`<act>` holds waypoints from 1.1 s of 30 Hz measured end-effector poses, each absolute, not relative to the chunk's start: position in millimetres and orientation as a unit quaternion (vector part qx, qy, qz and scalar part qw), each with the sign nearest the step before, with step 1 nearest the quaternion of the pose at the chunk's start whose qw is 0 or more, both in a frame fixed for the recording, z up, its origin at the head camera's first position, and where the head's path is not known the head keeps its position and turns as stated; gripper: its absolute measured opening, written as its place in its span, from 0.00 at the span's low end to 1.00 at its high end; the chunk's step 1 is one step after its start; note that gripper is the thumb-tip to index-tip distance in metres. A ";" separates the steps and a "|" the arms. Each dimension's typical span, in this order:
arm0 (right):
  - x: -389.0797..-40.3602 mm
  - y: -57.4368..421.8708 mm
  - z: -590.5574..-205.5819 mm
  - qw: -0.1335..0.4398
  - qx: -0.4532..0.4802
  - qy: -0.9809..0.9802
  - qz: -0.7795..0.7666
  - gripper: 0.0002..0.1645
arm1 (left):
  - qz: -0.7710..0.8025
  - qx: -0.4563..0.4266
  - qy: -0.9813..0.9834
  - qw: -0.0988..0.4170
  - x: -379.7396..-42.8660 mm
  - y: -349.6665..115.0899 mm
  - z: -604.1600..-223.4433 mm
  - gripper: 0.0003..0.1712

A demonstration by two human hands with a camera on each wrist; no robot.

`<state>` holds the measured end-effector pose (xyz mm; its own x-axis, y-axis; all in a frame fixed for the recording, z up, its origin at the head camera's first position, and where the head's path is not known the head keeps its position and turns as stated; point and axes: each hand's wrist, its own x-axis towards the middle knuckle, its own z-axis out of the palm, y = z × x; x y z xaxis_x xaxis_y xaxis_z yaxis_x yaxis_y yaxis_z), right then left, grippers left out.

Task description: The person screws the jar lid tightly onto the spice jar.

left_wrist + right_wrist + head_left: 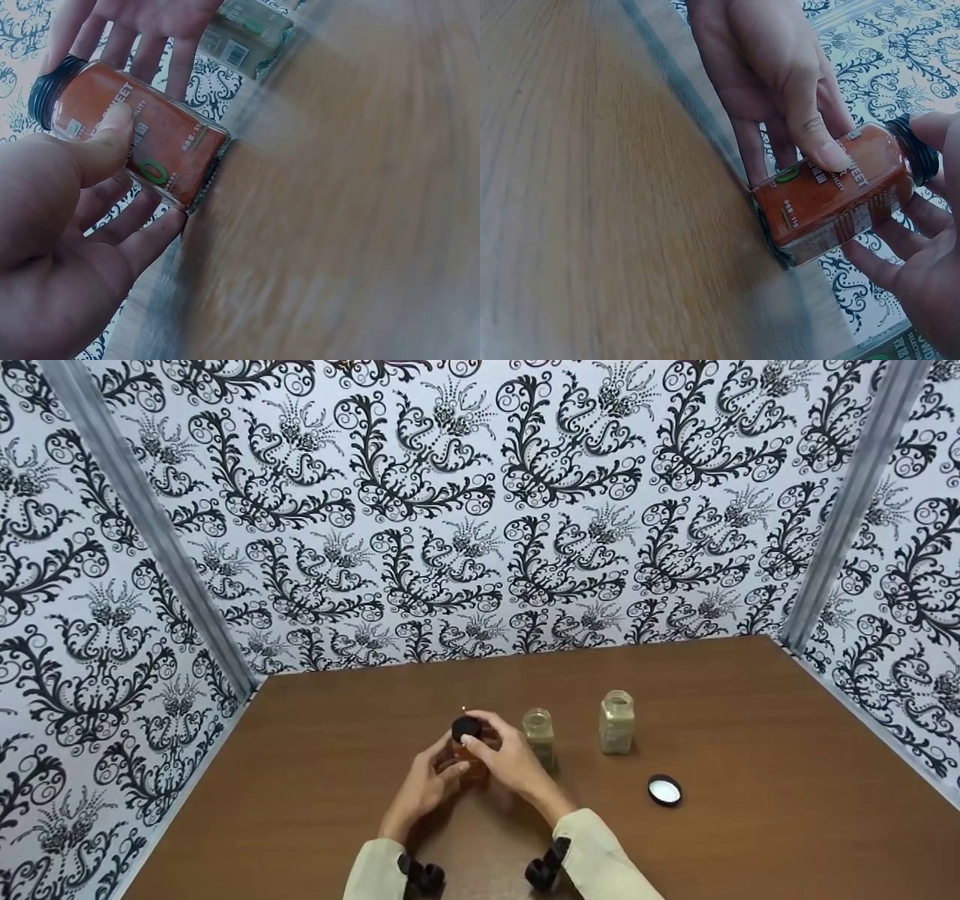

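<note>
A glass spice jar of orange-red powder (pixel 142 131) stands on the table between both hands, its black screw lid (pixel 466 727) in place. My left hand (pixel 427 791) grips the jar's body, thumb across the printed label and fingers behind the glass, as the left wrist view shows. From the right, my right hand (pixel 516 757) holds the lid, its thumb on the lid's edge; in the right wrist view its other fingers (pixel 907 240) pass behind the jar. Just beyond the right hand is a jar of greenish powder (pixel 538 726), partly hidden by that hand.
A second jar of pale greenish powder (pixel 617 727) stands farther right, its top uncapped. In front of it a loose black lid (pixel 664 790) lies with its white inside up. Patterned wall panels (pixel 450 510) enclose the brown table (pixel 315 735) at the back and sides.
</note>
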<state>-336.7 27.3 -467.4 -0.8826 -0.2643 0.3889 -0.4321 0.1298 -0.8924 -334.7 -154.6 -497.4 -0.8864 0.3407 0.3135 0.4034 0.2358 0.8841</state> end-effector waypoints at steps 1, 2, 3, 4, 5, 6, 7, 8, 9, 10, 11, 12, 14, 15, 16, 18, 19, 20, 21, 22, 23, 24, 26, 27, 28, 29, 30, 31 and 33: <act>-336.9 27.0 -467.6 0.070 0.232 -0.748 0.617 0.25 | -0.569 -0.237 -0.786 0.028 -334.5 -154.8 -497.4 0.37; -337.2 26.8 -467.8 0.071 0.230 -0.747 0.620 0.25 | -0.568 -0.238 -0.787 0.027 -334.2 -154.9 -497.1 0.37; -337.1 26.7 -468.3 0.071 0.231 -0.744 0.623 0.25 | -0.569 -0.238 -0.787 0.026 -333.9 -154.9 -496.8 0.37; -336.9 26.5 -468.7 0.070 0.230 -0.743 0.625 0.25 | -0.570 -0.239 -0.786 0.025 -333.3 -155.1 -496.8 0.37; -336.6 26.3 -469.2 0.068 0.230 -0.742 0.626 0.26 | -0.571 -0.235 -0.786 0.022 -332.6 -155.1 -496.4 0.37; -336.3 26.3 -469.6 0.066 0.230 -0.742 0.626 0.26 | -0.573 -0.234 -0.785 0.021 -332.1 -155.3 -496.3 0.38; -336.0 26.4 -470.1 0.063 0.229 -0.744 0.625 0.27 | -0.576 -0.233 -0.784 0.020 -331.7 -155.3 -496.3 0.38; -336.0 26.6 -470.5 0.060 0.229 -0.745 0.623 0.28 | -0.578 -0.231 -0.783 0.018 -331.3 -155.2 -496.0 0.38; -335.9 26.9 -470.9 0.058 0.229 -0.748 0.620 0.29 | -0.579 -0.230 -0.782 0.019 -331.1 -155.1 -495.9 0.38; -336.2 27.3 -471.1 0.055 0.228 -0.752 0.615 0.30 | -0.580 -0.227 -0.782 0.017 -330.9 -154.8 -495.6 0.38; -336.4 27.6 -471.4 0.055 0.228 -0.756 0.611 0.30 | -0.581 -0.227 -0.781 0.017 -330.8 -154.6 -495.6 0.38; -336.7 27.9 -471.4 0.057 0.228 -0.759 0.607 0.30 | -0.583 -0.227 -0.780 0.016 -330.7 -154.4 -495.4 0.38; -337.3 28.1 -471.0 0.058 0.226 -0.765 0.600 0.30 | -0.580 -0.228 -0.782 0.020 -330.5 -153.9 -494.8 0.37; -337.5 28.0 -470.5 0.060 0.226 -0.767 0.598 0.29 | -0.579 -0.229 -0.782 0.022 -330.5 -153.6 -494.5 0.37; -337.3 27.9 -469.7 0.063 0.225 -0.768 0.596 0.29 | -0.579 -0.229 -0.782 0.024 -330.5 -153.3 -494.2 0.37; -337.1 27.5 -467.9 0.064 0.224 -0.765 0.600 0.28 | -0.577 -0.233 -0.782 0.031 -331.1 -152.9 -493.9 0.37; -336.6 27.2 -467.2 0.061 0.223 -0.762 0.605 0.28 | -0.577 -0.235 -0.781 0.033 -331.4 -152.8 -493.9 0.36; -336.3 26.8 -466.7 0.061 0.223 -0.758 0.611 0.27 | -0.578 -0.236 -0.780 0.035 -331.8 -152.8 -494.1 0.36; -335.8 26.6 -466.2 0.059 0.223 -0.753 0.616 0.27 | -0.580 -0.237 -0.779 0.035 -331.9 -152.8 -494.3 0.36; -335.4 26.4 -465.9 0.058 0.223 -0.748 0.622 0.26 | -0.581 -0.239 -0.777 0.036 -332.3 -152.9 -494.7 0.36; -335.2 26.2 -465.7 0.055 0.222 -0.745 0.626 0.26 | -0.581 -0.240 -0.777 0.036 -332.7 -153.0 -495.2 0.36; -335.3 26.0 -465.7 0.056 0.224 -0.743 0.629 0.25 | -0.581 -0.239 -0.777 0.036 -333.0 -152.9 -495.3 0.36; -335.5 25.8 -466.1 0.056 0.224 -0.744 0.628 0.24 | -0.578 -0.238 -0.779 0.037 -333.5 -153.1 -495.7 0.36; -335.7 25.7 -466.2 0.058 0.224 -0.745 0.625 0.24 | -0.576 -0.240 -0.781 0.039 -333.7 -153.2 -495.8 0.36; -336.2 25.5 -466.5 0.061 0.225 -0.746 0.623 0.23 | -0.573 -0.239 -0.783 0.040 -333.9 -153.3 -495.8 0.36; -336.7 25.3 -466.6 0.062 0.225 -0.748 0.621 0.23 | -0.569 -0.238 -0.786 0.040 -333.9 -153.4 -495.6 0.36; -337.2 25.2 -466.8 0.065 0.225 -0.749 0.620 0.22 | -0.567 -0.236 -0.788 0.039 -333.7 -153.6 -495.3 0.36; -337.3 24.9 -466.8 0.067 0.225 -0.748 0.620 0.22 | -0.565 -0.235 -0.790 0.039 -333.4 -153.8 -495.1 0.36; -337.6 24.3 -466.5 0.069 0.224 -0.746 0.623 0.22 | -0.570 -0.234 -0.786 0.032 -332.8 -154.3 -494.6 0.37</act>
<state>-337.6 24.3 -466.5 -0.8897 -0.2486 0.3829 -0.4211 0.1229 -0.8987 -332.8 -154.3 -494.6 -0.8879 0.3318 0.3185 0.4058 0.2392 0.8821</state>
